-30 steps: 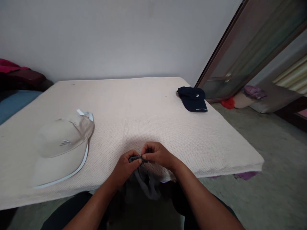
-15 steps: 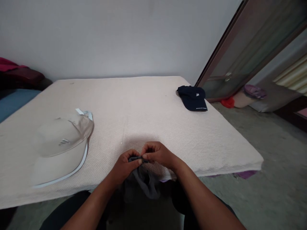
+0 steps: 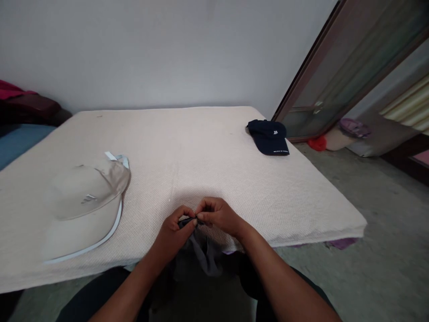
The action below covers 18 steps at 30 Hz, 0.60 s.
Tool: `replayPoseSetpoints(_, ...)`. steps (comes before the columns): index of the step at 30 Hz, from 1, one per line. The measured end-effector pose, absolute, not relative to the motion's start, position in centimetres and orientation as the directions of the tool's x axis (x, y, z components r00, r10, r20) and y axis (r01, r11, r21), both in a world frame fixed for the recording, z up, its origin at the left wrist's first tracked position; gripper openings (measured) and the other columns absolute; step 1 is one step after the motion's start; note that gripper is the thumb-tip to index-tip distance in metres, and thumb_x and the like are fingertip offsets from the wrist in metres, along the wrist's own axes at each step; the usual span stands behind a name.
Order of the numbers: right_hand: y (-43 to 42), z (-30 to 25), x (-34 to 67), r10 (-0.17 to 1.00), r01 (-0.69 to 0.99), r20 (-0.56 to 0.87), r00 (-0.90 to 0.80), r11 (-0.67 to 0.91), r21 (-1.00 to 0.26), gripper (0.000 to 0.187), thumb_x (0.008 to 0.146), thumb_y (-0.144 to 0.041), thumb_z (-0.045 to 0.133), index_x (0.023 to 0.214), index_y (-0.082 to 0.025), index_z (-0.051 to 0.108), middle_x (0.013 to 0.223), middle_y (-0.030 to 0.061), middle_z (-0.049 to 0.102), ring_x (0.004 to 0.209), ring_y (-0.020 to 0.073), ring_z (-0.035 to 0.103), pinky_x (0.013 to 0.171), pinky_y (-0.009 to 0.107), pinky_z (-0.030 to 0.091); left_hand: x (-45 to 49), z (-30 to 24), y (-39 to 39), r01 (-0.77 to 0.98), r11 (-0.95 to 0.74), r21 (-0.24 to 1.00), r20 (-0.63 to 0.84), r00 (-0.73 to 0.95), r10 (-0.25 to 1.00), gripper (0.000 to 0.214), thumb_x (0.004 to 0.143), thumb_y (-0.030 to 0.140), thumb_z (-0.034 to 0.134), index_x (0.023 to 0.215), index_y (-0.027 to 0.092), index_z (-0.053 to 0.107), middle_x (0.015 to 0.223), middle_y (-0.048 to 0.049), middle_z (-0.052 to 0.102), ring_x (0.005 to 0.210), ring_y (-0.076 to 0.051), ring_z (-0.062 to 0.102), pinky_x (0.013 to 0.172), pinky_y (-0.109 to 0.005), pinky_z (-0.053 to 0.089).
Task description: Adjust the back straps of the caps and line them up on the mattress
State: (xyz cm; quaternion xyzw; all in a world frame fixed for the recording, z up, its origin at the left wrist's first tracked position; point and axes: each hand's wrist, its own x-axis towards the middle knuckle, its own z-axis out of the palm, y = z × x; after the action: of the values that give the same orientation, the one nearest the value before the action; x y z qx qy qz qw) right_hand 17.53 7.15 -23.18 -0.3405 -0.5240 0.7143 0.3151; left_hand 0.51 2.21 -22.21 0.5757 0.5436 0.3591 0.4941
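Note:
My left hand and my right hand meet at the near edge of the bed, fingertips almost touching. Between them hangs a dark grey piece of cloth, its lower part dropping past the edge toward my knees. My left thumb and fingers pinch its upper edge. Thumb and forefinger of my right hand are closed on the same edge, just to the right. The fingers hide the gripped part, and what kind of item the cloth is I cannot make out.
A beige cap with a pale-edged brim lies at the left on the cream bedcover. Farther off, a navy cap rests near the right edge. A wall stands behind, a glass-panelled door to the right.
My hands have shifted slightly up and left, still pinching the cloth, and less of its upper edge shows between them. Both caps lie as before.

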Motion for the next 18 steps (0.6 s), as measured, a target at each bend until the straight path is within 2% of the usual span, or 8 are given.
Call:
replayPoseSetpoints(7,7.01,-23.4,17.14,0.827,-0.089,-0.154,-0.541,-0.239,-0.967,0.011,0.069,-0.023,0.067,0.072,-0.015,0.061,0.054,-0.0051,0.05,0.047,0.0066,0.039,0.048,0.021,0.03,0.56,-22.07,2.24,0.304,0.135,0.943,-0.168,0.085,0.982,0.012,0.076,0.029,0.058,0.081,0.019,0.06,0.059,0.0058,0.048,0.051,-0.01,0.042,0.049,-0.02,0.031)
replayPoseSetpoints(12,6.89,-23.46,16.81,0.836,-0.088,-0.157,-0.527,-0.237,-0.968,0.012,0.068,-0.025,0.068,0.072,-0.016,0.061,0.056,-0.0043,0.053,0.048,0.007,0.041,0.048,0.021,0.03,0.72,-21.87,2.47,0.243,0.222,0.944,-0.242,0.054,0.969,0.011,0.071,0.027,0.06,0.077,0.018,0.059,0.055,0.0064,0.048,0.048,-0.009,0.042,0.048,-0.02,0.032)
replayPoseSetpoints(18,6.75,-23.46,16.51,0.841,-0.124,-0.163,-0.516,-0.261,-0.957,0.012,0.068,-0.024,0.068,0.073,-0.016,0.061,0.058,-0.004,0.055,0.049,0.0074,0.045,0.048,0.022,0.035,1.01,-22.29,2.43,0.182,0.25,0.951,-0.251,-0.015,0.968,0.008,0.069,0.024,0.062,0.072,0.019,0.057,0.055,0.0067,0.048,0.048,-0.009,0.041,0.047,-0.02,0.032)
